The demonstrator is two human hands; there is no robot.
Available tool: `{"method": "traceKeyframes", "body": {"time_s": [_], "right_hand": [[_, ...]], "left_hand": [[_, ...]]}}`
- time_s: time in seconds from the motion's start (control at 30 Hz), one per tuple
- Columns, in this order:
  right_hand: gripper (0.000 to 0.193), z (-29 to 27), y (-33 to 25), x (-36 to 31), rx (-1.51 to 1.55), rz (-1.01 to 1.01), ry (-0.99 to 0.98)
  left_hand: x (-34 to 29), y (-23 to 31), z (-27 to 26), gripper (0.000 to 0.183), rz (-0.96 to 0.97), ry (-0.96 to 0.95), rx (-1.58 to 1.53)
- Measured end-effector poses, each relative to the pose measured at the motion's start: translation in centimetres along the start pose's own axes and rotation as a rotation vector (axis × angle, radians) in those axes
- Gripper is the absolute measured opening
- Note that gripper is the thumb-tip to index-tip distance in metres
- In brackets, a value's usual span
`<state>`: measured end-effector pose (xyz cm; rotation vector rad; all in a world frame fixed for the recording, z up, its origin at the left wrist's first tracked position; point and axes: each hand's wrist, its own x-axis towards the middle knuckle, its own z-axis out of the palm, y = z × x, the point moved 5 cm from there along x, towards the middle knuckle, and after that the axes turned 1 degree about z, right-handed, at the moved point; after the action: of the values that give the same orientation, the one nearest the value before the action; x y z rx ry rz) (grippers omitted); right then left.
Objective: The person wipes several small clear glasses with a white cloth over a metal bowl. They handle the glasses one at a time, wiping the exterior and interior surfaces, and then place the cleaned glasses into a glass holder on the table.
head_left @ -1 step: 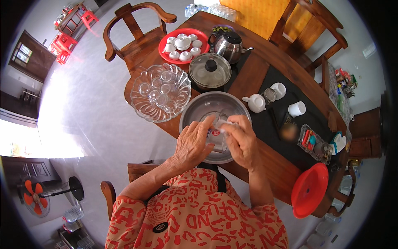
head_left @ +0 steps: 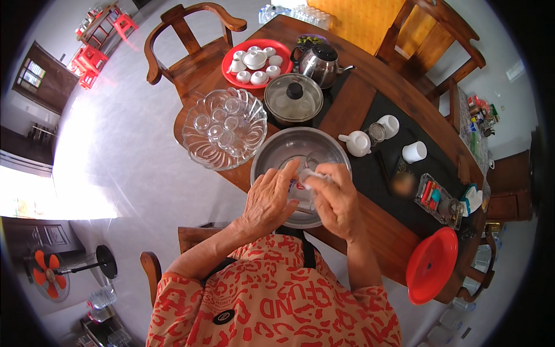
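Note:
Both my hands meet over a round steel basin (head_left: 267, 151) at the table's near edge. My right hand (head_left: 338, 202) is closed, its thumb and fingers pinching a small whitish, partly see-through piece (head_left: 306, 175) that I cannot name. My left hand (head_left: 266, 199) curls opposite, its index fingertip close to that piece and its thumb pointing across the basin; what it grips, if anything, is hidden. Clear glass (head_left: 313, 158) shows in the basin behind the fingers. Left of the basin stands a scalloped glass bowl (head_left: 196, 141) with several small glass cups (head_left: 230, 123) in it.
Behind the basin are a glass-lidded pot (head_left: 293, 107), a steel kettle (head_left: 319, 66) and a red tray (head_left: 230, 78) of white teaware. To the right are a white pitcher (head_left: 358, 144), white cups (head_left: 414, 152), a clear box (head_left: 432, 199) and a red basin (head_left: 432, 266). Wooden chairs surround the table.
My right hand's fingers have shifted very slightly around the whitish piece over the basin. My left hand and the tableware look unmoved.

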<state>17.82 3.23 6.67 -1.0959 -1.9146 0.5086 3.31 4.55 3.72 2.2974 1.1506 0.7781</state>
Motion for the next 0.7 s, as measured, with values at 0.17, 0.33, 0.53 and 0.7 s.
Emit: {"method": "traceKeyframes", "body": {"time_s": [0.17, 0.33, 0.53, 0.7], "right_hand": [[0.024, 0.6, -1.7, -0.2, -0.170, -0.131, -0.054], [0.014, 0.1, 2.0, -0.1, 0.145, 0.075, -0.060], [0.017, 0.5, 3.8, -0.8, 0.409, 0.249, -0.112], [0.021, 1.9, 5.5, -2.7, 0.608, 0.546, -0.116]], "left_hand": [[-0.2, -0.5, 0.7, 0.088, 0.028, -0.006, -0.025], [0.0, -0.2, 0.6, 0.088, 0.015, -0.044, -0.147], [-0.1, -0.8, 0.8, 0.082, -0.099, -0.125, -0.374], [0.0, -0.6, 0.5, 0.067, -0.028, -0.009, -0.216]]}}
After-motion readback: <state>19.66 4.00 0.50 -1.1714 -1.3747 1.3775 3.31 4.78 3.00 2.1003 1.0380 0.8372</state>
